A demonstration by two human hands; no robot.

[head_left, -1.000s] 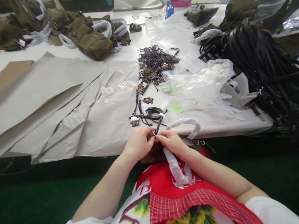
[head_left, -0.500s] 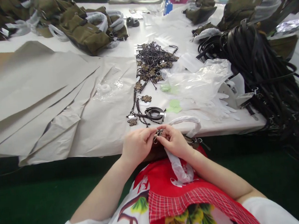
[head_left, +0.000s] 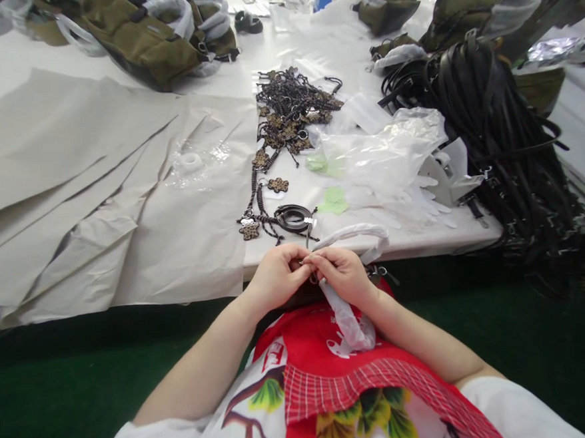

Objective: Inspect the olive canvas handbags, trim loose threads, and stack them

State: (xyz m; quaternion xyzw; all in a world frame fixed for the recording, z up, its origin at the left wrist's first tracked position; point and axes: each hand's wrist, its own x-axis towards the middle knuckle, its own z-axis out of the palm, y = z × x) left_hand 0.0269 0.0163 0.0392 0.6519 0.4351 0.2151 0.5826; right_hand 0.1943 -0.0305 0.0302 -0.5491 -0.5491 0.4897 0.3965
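Coiled black strap (head_left: pixel 293 227) lies in the head view on the white table (head_left: pixel 469 239), close to its front edge, its free end running down toward the fingertips. Left hand (head_left: pixel 279 276) and right hand (head_left: pixel 347 275) meet just off that edge, thumbs and forefingers drawn into narrow pinches on what looks like a small metal fitting (head_left: pixel 313 279). Most of it is hidden, so I cannot tell which hand bears which part. Beneath them sits a dark bag (head_left: pixel 302 300), largely covered, one plastic-wrapped handle (head_left: pixel 347 318) hanging over the red apron (head_left: pixel 306 345). Beside the coil are braided cords with a leopard-print flower charm (head_left: pixel 278 184).

The step in hand, I judge, is fine fingertip work at the fitting, probably joining strap end to bag. The next move seems to call for one pinch holding steady while the other seats the piece.
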